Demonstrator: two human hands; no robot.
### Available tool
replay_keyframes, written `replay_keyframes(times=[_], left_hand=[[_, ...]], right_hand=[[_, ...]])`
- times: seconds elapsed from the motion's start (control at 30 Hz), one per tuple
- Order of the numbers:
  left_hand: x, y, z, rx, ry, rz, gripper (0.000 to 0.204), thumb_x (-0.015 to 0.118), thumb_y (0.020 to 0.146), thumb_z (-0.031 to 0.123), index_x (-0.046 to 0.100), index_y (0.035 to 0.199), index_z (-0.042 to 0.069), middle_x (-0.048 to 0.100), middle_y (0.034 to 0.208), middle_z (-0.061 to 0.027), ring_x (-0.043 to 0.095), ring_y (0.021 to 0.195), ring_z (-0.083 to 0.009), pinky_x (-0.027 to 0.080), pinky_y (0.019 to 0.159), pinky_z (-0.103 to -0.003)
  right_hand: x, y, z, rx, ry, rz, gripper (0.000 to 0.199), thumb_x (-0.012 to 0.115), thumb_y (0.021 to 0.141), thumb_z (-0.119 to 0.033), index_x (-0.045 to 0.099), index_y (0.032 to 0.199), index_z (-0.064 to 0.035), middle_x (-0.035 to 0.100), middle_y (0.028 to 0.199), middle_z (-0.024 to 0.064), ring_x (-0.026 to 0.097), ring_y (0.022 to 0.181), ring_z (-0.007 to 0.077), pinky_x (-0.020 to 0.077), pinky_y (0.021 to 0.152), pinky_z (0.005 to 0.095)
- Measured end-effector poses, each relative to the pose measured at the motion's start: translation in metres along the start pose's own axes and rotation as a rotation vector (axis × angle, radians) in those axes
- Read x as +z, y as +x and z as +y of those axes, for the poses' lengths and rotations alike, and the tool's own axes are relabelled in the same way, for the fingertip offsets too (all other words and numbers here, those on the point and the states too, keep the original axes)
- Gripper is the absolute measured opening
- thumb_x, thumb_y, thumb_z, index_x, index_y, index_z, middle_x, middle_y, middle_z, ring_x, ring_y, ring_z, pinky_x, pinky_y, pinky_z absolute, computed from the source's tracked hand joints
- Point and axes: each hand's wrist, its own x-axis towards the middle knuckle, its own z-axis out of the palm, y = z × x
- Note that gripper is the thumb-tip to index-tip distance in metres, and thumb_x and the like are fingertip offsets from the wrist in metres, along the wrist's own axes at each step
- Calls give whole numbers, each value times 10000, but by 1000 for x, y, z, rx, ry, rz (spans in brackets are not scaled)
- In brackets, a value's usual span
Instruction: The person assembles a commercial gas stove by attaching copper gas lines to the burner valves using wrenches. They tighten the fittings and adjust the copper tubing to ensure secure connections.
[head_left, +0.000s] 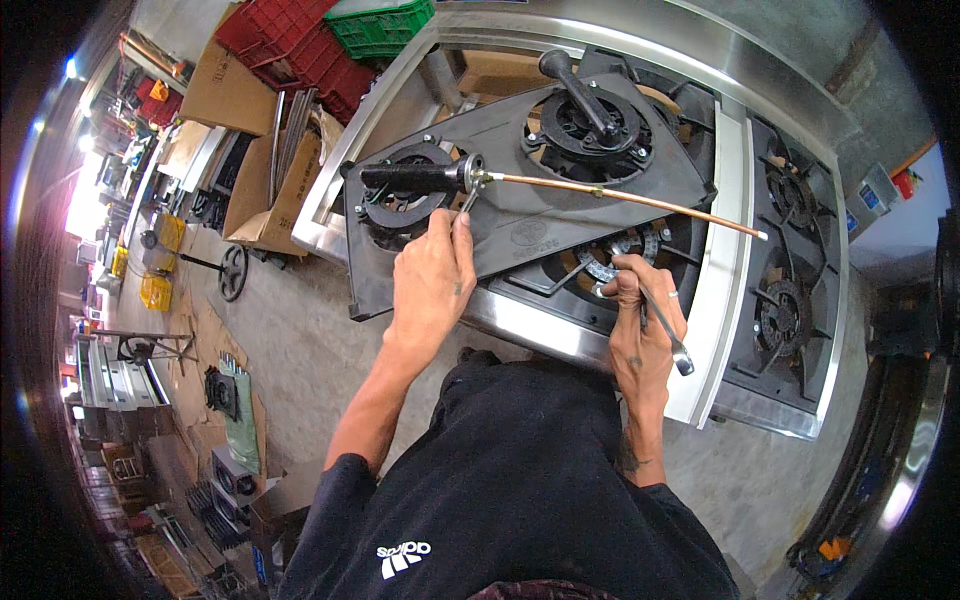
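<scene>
My left hand [432, 275] is closed in a pinch around a small, thin metal piece [469, 198], just below the round fitting at the end of a black burner tube [415, 178]. A long copper pipe [640, 200] runs from that fitting to the right, over a tilted dark grey stove plate [480, 235] that carries two round burners. My right hand [645, 320], lower right, is closed around a metal wrench [664, 330]; one rounded end sticks out below the fingers. Behind its fingertips lies a ring burner [605, 262] of the stove underneath.
The plate rests across a stainless steel stove frame [540, 325]. More burners with black grates [785, 310] are on the right. Red crates [290, 60], a green crate [380, 28] and a cardboard box [275, 190] stand at the upper left. A handwheel [233, 273] is near the floor.
</scene>
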Motion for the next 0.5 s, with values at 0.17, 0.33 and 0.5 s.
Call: replay_keyframes(times=[0.17,0.33,0.5], left_hand=[[8,-11,-7,-186,-295,-67,296,512,1115,251,614,1129,-27,697,826,-243,709,792,-406,518,699,-489],[-22,-24,-26,-583,-1382,-492,357,478,1136,270,563,1353,-1,712,1198,-252,723,1068,-308,564,836,-425],[-26,-29,-27,-520,-1653,-417,395,499,1120,229,460,1439,-1,617,1361,-308,691,1186,-379,595,982,-466]], right_hand=[[6,4,-1,-49,-12,-24,169,673,1033,-142,718,1135,-15,733,853,118,669,780,225,516,705,358],[10,4,2,-23,-6,-34,244,601,1087,-226,713,1164,-23,667,890,82,662,784,154,515,696,323],[14,5,3,9,8,-71,237,594,1096,-217,717,1183,-34,674,883,76,643,802,144,509,722,311]])
